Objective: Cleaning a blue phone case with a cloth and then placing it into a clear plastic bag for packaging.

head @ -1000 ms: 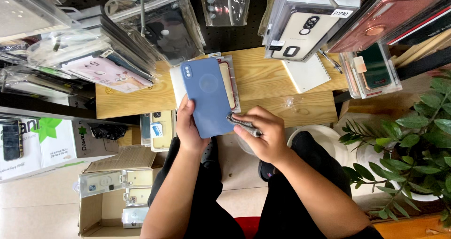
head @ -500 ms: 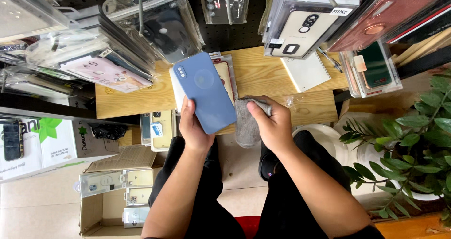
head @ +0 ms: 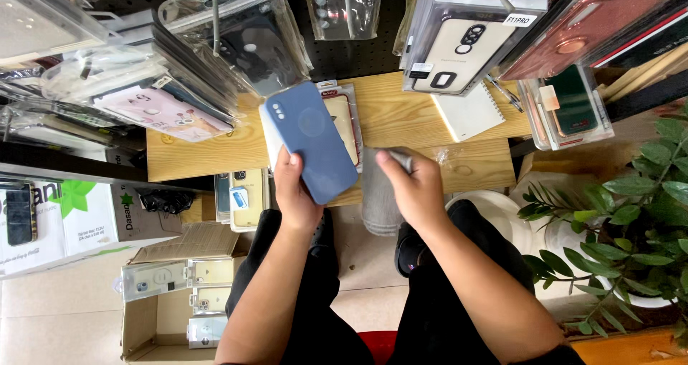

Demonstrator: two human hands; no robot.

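Your left hand has its grip closed around the lower end of a blue phone case, thumb on the left edge, fingers wrapped behind. The case tilts, its camera corner pointing up and to the left, and it hangs over the front edge of the wooden counter. Your right hand pinches the top of a clear plastic sleeve between thumb and fingers; the sleeve hangs down past the counter's front edge, just right of the case and apart from it.

Behind the blue case, on the counter, lies a packaged case with a red top. Toward the counter's right end sits a white notebook with a pen beside it. Racks of bagged phone cases hang over the far edge. Below the counter's left end, a cardboard box on the floor holds more packaged cases. A potted plant stands to your right.
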